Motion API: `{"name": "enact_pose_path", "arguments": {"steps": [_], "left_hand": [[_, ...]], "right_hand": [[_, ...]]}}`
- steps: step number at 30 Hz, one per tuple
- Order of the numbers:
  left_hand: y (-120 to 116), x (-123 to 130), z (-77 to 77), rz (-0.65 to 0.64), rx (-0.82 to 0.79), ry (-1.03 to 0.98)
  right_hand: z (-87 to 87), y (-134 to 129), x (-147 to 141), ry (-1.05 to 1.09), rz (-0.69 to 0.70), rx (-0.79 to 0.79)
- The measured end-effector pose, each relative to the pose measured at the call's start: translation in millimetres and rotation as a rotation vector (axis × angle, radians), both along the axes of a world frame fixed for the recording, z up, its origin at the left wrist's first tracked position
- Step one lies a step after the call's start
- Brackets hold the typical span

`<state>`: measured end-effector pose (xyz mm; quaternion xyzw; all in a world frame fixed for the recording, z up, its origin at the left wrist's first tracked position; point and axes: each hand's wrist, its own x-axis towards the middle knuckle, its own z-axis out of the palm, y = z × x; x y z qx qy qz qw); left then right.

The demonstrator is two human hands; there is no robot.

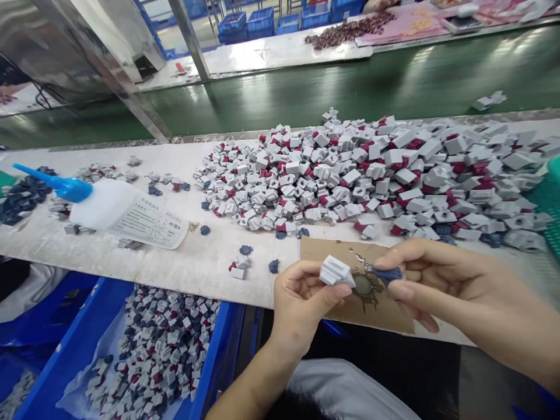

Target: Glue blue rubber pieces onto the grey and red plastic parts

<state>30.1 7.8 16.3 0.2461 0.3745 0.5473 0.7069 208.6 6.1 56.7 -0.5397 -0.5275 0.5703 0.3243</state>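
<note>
**Head-worn view, facing forward and down across a work bench**

The camera looks from above and behind the person's left hand [301,303] and right hand [455,280], which appear close in the lower right of the frame. A long, pale flat work surface [184,274] crosses the middle of the frame at a slant, with a glossy dark green conveyor belt [394,81] beyond it. A row of blue plastic crates [260,23] stands far off along the top edge, while a bright blue plastic crate [223,344] sits close below at lower left.
</note>
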Motion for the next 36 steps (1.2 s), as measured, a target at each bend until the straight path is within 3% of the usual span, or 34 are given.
{"name": "enact_pose_path", "arguments": {"steps": [2, 5, 8, 12, 14, 18, 22, 26, 28, 30, 33, 36], "left_hand": [[-1, 1, 0.1, 0.032, 0.069, 0.046], [-2, 3, 1.6, 0.086, 0.21, 0.161], [-3, 3, 1.2, 0.121, 0.383, 0.243], [-2, -1, -4.1, 0.14, 0.57, 0.293], [-2, -3, -6.9, 0.144, 0.631, 0.298], [-2, -6, -9.3, 0.14, 0.711, 0.331], [-3, -2, -10.6, 0.117, 0.668, 0.28], [-2, 7, -9.0, 0.095, 0.459, 0.145], [-1, 9, -5.4, 0.049, 0.381, 0.135], [0, 10, -0.6, 0.013, 0.357, 0.164], [1, 10, 4.5, -0.03, 0.344, 0.229], [-2, 14, 2.9, -0.083, 0.331, 0.255]], "right_hand": [[0.0, -4, -3, 0.039, -0.029, -0.052], [3.2, -11, -12, 0.047, -0.088, 0.047], [8.5, -18, -27, 0.085, -0.223, 0.115], [12.4, -24, -40, 0.104, -0.349, 0.082], [11.7, -22, -39, 0.099, -0.309, 0.103], [11.1, -12, -29, 0.075, -0.06, 0.212], [7.8, -7, -28, 0.101, 0.052, 0.265], [-4.2, -7, -25, 0.007, 0.036, 0.303], [-6.3, -2, -22, -0.065, -0.033, 0.394], [-1.5, 9, -22, -0.04, -0.219, 0.446], [14.5, 28, -31, 0.173, -0.433, 0.222], [25.0, 39, -47, 0.307, -0.359, -0.215]]}}
